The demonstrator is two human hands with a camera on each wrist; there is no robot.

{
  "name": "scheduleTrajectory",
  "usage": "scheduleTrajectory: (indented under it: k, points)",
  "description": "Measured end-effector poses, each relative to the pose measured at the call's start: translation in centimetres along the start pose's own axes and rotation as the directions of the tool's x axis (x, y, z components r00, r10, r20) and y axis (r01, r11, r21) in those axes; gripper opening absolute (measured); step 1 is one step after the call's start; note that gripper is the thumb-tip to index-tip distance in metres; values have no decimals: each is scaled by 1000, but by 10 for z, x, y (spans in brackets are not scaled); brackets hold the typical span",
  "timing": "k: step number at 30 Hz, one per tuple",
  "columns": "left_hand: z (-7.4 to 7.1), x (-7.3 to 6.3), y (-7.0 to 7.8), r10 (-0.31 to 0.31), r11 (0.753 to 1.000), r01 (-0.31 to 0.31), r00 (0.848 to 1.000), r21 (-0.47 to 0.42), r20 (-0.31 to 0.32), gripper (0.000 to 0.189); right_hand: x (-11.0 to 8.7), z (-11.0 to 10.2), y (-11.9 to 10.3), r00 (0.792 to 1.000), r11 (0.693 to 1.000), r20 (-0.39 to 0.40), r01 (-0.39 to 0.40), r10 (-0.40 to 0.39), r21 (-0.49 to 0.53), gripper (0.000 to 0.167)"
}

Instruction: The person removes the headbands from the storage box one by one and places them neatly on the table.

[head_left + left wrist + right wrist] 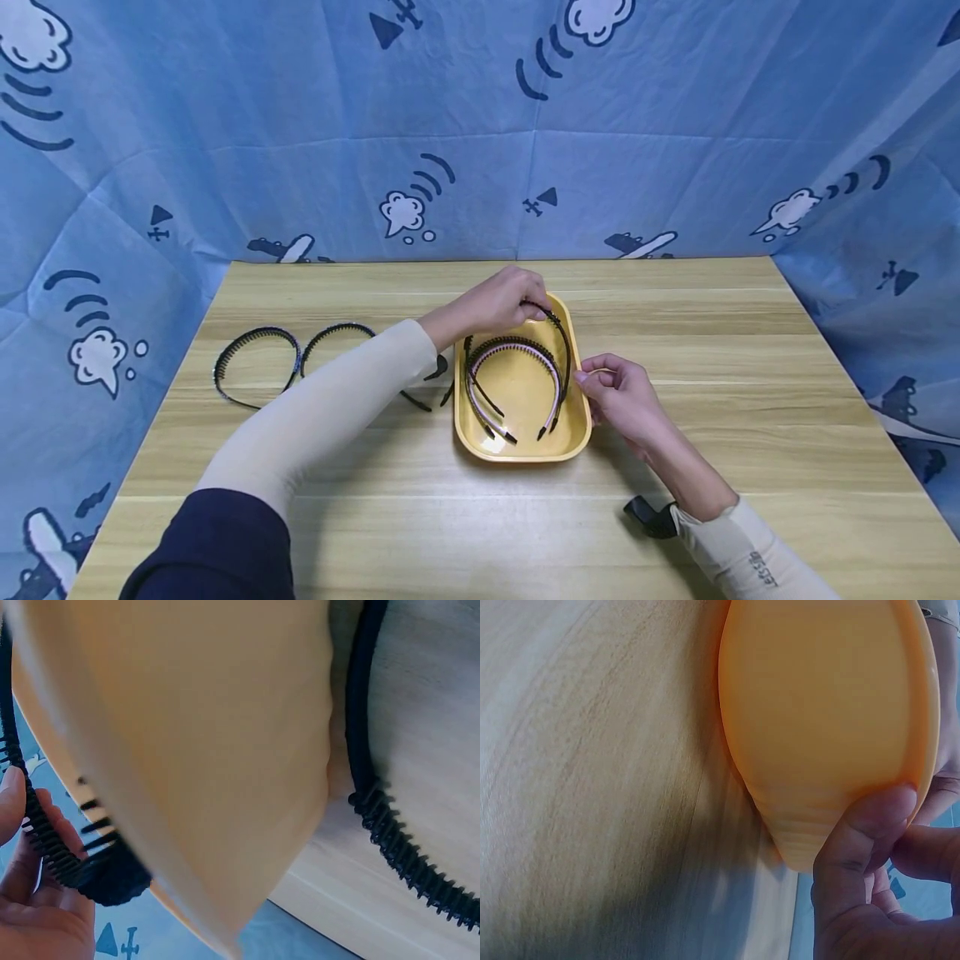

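Note:
My left hand [517, 298] grips a thin black toothed headband [563, 333] near its top, over the back of the yellow tray [522, 457]. In the left wrist view, thumb and fingers pinch its toothed band [56, 859]. Inside the tray lie a pale pink headband [475, 390] and a black toothed headband [517, 340], nested together with their ends toward the front. At the tray's right side, my right hand [621, 393] pinches the rim, its thumb [881, 814] against the outer wall.
Left of the tray, a dark toothed headband [255, 333] lies on the wooden table [525, 533]. Beside it rests another black headband [341, 327], partly hidden by my left sleeve. A patterned blue cloth [480, 100] hangs behind the table and along both sides.

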State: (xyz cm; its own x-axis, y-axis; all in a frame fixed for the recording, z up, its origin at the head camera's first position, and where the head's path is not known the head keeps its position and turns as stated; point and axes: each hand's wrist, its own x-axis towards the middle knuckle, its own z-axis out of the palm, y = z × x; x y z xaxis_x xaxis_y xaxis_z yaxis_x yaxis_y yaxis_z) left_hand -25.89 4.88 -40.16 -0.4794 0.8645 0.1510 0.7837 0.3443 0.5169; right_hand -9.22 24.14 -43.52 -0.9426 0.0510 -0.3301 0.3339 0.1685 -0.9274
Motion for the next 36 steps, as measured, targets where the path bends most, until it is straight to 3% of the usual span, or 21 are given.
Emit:
scheduleTrajectory:
  k: [8,19,36]
  points:
    - [-6,0,3,-16,1000,16,1000,-2,9,20,-1,0,-1,1000,1000,-2,-3,3,-3,28]
    - [-17,-3,10,6,1000,-6,1000,-1,2,19,0,0,-1,1000,1000,-1,3,-3,-16,28]
    - [-24,-22,15,13,999,-13,1000,-42,9,17,0,0,-1,1000,1000,3,0,0,-14,28]
